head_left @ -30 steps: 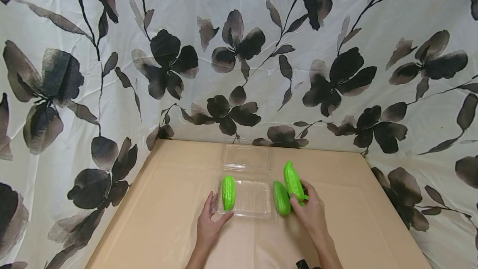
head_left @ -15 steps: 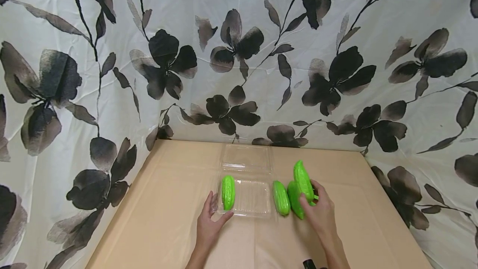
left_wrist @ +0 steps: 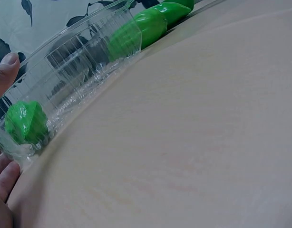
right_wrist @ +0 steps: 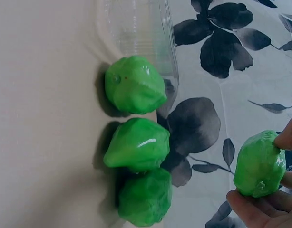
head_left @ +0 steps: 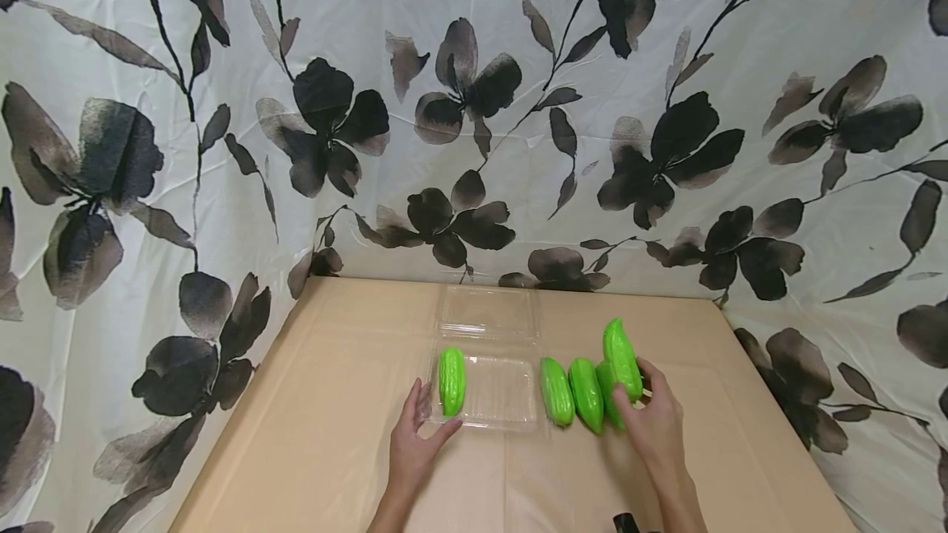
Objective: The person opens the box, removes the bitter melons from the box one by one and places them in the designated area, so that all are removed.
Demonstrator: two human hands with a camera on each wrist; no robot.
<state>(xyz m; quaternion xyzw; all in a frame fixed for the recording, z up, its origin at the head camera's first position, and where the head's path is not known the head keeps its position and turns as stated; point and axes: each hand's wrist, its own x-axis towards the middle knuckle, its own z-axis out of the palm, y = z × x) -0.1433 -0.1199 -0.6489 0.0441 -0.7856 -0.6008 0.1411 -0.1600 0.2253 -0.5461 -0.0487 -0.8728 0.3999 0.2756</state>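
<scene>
- The right hand (head_left: 652,422) pinches a bumpy green veggie (head_left: 622,356) between thumb and fingers. It looks lifted off the tan table (head_left: 333,401).
- The left hand (head_left: 415,444) grips the left end of the clear box (head_left: 499,391). The lid (head_left: 489,311) lies back.
- One boxed veggie (head_left: 452,382) sits at the left side inside.
- Three loose veggies (head_left: 557,391) lie in a row, right of the box.
- I think the step now is handling one veggie; the next move calls for a snug pinch, without bumping the row.
</scene>
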